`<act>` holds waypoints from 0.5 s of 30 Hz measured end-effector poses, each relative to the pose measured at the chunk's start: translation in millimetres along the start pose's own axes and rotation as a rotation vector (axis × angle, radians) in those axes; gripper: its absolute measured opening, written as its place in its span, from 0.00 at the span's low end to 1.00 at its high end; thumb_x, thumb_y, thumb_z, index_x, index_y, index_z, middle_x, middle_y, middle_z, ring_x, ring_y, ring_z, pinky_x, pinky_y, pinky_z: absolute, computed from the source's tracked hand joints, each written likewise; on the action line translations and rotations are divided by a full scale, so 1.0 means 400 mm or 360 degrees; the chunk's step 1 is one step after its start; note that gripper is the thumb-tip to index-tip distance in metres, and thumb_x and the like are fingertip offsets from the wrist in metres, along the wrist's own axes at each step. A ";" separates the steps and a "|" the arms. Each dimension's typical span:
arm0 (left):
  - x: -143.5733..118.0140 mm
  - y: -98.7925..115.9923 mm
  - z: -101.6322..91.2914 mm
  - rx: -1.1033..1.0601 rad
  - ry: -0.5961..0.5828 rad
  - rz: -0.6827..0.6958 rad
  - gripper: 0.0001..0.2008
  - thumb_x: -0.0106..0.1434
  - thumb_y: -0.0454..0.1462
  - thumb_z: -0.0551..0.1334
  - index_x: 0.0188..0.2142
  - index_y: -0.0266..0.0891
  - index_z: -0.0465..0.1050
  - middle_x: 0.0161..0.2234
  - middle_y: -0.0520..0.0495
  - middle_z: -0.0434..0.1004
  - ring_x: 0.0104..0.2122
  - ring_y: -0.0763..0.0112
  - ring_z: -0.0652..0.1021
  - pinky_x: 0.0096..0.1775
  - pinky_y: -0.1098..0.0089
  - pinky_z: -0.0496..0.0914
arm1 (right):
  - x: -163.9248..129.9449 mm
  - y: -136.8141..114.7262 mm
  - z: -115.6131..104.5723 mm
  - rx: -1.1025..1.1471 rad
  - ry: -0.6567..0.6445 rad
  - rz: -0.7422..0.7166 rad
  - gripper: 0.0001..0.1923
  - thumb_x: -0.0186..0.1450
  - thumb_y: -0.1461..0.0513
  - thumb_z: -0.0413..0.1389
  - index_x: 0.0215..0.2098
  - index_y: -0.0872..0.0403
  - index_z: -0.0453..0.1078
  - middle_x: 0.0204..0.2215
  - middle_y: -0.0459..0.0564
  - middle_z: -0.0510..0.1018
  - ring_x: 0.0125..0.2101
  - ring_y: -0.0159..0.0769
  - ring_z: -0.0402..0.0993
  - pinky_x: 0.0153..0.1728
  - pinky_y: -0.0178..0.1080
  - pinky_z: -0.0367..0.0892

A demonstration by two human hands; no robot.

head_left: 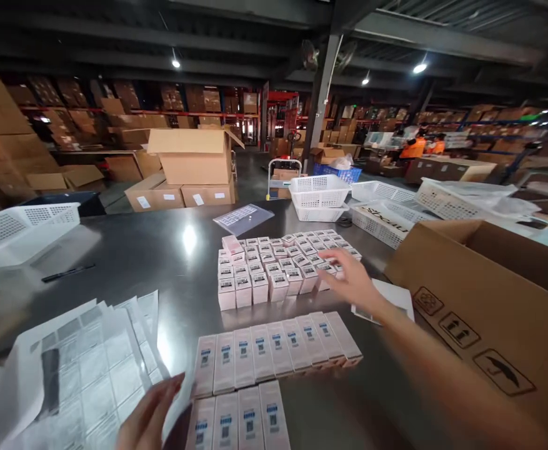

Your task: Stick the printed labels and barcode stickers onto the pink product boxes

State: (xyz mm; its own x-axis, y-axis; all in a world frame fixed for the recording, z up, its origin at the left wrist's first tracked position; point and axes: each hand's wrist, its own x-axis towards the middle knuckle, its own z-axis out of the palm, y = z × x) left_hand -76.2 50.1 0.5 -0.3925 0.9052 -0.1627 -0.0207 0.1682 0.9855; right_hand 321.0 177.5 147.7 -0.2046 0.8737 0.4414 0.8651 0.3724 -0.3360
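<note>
Warehouse racks of cartons fill the background behind a steel worktop (161,256). At the worktop's middle stands a block of upright small boxes (274,265), packed side against side in rows. The right hand (353,281) reaches over the block's right end, fingers spread and loose, gripping nothing; its fingertips (330,272) lie at the nearest boxes there, though motion blur hides whether they touch. Just beyond the wrist a white card (393,297) lies flat on the worktop.

Nearer the front edge, flat boxes (278,350) lie side by side in a row, with a second short row (240,422) at the edge itself. The left hand (149,415) sits at the front edge, open with fingers straight, beside that short row and against a spread of label sheets (86,369) covering the front left corner; whether it pinches a sheet cannot be told.

An open carton (484,312) stands along the right edge. White baskets (320,194) sit at the far edge, another basket (15,231) at the left edge, with a black pen (67,273) near it.
</note>
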 end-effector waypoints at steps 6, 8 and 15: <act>0.264 -0.020 0.163 -0.0436 0.0204 -0.0064 0.19 0.49 0.55 0.65 0.28 0.43 0.73 0.33 0.47 0.81 0.37 0.57 0.83 0.44 0.60 0.78 | 0.489 -0.035 0.198 -0.0147 -0.0429 -0.0128 0.15 0.69 0.57 0.58 0.51 0.54 0.70 0.52 0.54 0.74 0.49 0.41 0.73 0.50 0.49 0.71; 0.297 -0.054 0.184 -0.0526 0.0219 -0.0124 0.20 0.49 0.55 0.66 0.29 0.42 0.73 0.31 0.47 0.81 0.35 0.59 0.83 0.42 0.62 0.77 | 0.607 -0.042 0.291 -0.0203 -0.0502 -0.0122 0.16 0.71 0.56 0.56 0.54 0.53 0.69 0.53 0.54 0.74 0.48 0.41 0.74 0.48 0.49 0.73; 0.279 -0.076 0.187 -0.0023 0.0029 -0.0038 0.25 0.60 0.59 0.59 0.27 0.41 0.76 0.27 0.45 0.79 0.30 0.61 0.77 0.34 0.66 0.71 | 0.832 -0.051 0.626 -0.0018 -0.0771 -0.0182 0.19 0.70 0.56 0.57 0.56 0.55 0.68 0.54 0.55 0.73 0.49 0.42 0.74 0.48 0.50 0.73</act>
State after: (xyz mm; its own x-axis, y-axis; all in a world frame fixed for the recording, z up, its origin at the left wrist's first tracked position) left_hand -50.5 175.4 -51.1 -0.4082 0.8938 -0.1855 -0.0435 0.1839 0.9820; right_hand 120.6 538.9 93.2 -0.4857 0.8734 0.0366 0.8290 0.4735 -0.2977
